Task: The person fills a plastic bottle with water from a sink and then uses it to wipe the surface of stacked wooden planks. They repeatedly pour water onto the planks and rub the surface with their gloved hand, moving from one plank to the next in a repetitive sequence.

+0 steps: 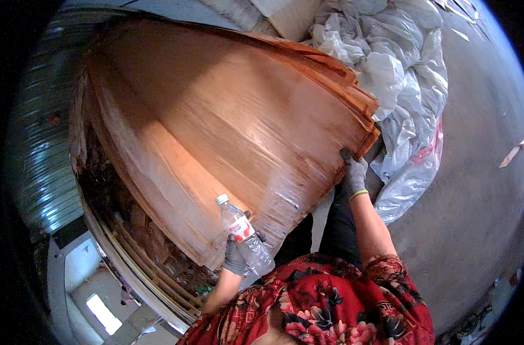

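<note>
A clear plastic bottle with a white cap and a red-and-white label is in my gloved left hand. It tilts over the near edge of a wide pile of thin wood veneer sheets, cap pointing away from me. Grey gloves with dark fingertips cover both hands. At the near right corner of the pile, my right hand grips the edge of the top veneer sheet; part of its fingers is hidden. What is inside the bottle, if anything, is hard to make out.
Crumpled clear plastic sheeting lies along the pile's right side on the grey floor. Ragged veneer edges stick out there. To the left are broken dark veneer scraps and a corrugated metal wall.
</note>
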Tool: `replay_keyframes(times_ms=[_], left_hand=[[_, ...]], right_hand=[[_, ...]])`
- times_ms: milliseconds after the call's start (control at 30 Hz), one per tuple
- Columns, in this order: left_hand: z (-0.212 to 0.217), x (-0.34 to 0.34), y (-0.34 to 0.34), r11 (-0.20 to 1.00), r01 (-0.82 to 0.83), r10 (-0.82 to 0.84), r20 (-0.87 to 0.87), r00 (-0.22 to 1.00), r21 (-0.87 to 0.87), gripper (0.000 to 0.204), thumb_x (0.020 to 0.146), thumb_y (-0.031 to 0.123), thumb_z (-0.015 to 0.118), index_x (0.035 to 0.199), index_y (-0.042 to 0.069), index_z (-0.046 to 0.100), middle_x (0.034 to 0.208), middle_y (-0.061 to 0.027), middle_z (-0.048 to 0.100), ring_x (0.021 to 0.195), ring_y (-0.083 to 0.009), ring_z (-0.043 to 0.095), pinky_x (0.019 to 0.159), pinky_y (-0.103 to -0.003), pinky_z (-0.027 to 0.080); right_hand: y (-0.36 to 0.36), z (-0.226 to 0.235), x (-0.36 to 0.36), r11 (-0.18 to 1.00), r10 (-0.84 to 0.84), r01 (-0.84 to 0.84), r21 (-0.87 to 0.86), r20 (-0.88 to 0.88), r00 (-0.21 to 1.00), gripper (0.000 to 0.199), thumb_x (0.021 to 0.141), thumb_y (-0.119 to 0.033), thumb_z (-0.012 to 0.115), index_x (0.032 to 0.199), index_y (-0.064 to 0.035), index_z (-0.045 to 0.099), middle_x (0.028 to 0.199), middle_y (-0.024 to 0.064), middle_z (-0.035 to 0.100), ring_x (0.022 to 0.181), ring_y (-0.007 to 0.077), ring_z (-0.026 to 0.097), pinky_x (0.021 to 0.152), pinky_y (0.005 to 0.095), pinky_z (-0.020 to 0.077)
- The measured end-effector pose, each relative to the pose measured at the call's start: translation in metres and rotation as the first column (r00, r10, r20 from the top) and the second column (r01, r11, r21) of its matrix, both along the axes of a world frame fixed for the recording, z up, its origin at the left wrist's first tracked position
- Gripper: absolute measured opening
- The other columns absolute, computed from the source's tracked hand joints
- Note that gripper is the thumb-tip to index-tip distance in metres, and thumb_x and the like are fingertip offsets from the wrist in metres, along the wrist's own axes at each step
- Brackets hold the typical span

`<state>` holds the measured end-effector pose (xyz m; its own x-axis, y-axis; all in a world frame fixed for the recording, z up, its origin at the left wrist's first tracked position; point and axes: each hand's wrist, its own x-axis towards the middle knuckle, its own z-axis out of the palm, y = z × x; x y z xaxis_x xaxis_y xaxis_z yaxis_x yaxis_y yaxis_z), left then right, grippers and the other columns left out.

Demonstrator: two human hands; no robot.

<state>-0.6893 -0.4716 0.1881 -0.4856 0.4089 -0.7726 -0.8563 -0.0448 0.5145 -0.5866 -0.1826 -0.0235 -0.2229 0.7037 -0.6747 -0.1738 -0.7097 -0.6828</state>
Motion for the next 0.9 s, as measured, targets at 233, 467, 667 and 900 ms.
replay_keyframes(times_ms=[233,467,667,900], left_hand=[[0.029,-0.001,-0.059,0.997,-0.075,0.071,-0.139,0.988,-0.026,0.092,0.062,0.051,0.07,0.129,0.002,0.031,0.086,-0.01,0.06,0.07,-0.0221,0.061,0.065,-0.036,0.052],[0.042,0.005,-0.086,0.939,-0.314,0.279,-0.221,0.934,-0.143,0.075,0.075,0.057,0.049,0.131,0.01,0.033,0.088,-0.0105,0.062,0.074,-0.0245,0.06,0.071,-0.041,0.05],[0.047,0.009,-0.085,0.962,-0.257,0.23,-0.239,0.943,-0.09,0.089,0.065,0.054,0.064,0.133,0.01,0.027,0.085,-0.0081,0.06,0.074,-0.0239,0.058,0.072,-0.04,0.048],[0.045,0.014,-0.039,0.96,-0.209,0.156,-0.265,0.951,-0.187,0.082,0.069,0.06,0.059,0.129,0.01,0.034,0.082,-0.0057,0.06,0.069,-0.0198,0.057,0.066,-0.035,0.048]], right_hand=[[-0.085,0.113,-0.015,0.281,0.376,-0.701,0.656,0.596,0.709,0.013,0.068,-0.018,0.069,0.071,-0.0089,0.06,0.065,0.0116,0.058,0.058,0.0286,0.057,0.052,0.0347,0.0453],[-0.106,0.227,-0.024,0.352,0.692,-0.426,0.833,0.075,0.718,0.032,0.062,-0.02,0.069,0.091,-0.0088,0.062,0.07,0.0095,0.054,0.065,0.0284,0.055,0.055,0.0367,0.0436],[-0.06,0.144,-0.001,0.885,0.465,-0.452,0.108,-0.156,0.872,0.011,0.072,-0.009,0.066,0.082,-0.0039,0.065,0.078,-0.0001,0.064,0.07,0.0096,0.057,0.061,0.0255,0.0475],[0.037,-0.111,0.04,0.953,0.301,-0.292,-0.081,0.376,0.877,0.055,0.07,-0.03,0.071,0.107,0.0069,0.054,0.105,0.0147,0.057,0.096,0.0214,0.053,0.083,0.0297,0.0414]])
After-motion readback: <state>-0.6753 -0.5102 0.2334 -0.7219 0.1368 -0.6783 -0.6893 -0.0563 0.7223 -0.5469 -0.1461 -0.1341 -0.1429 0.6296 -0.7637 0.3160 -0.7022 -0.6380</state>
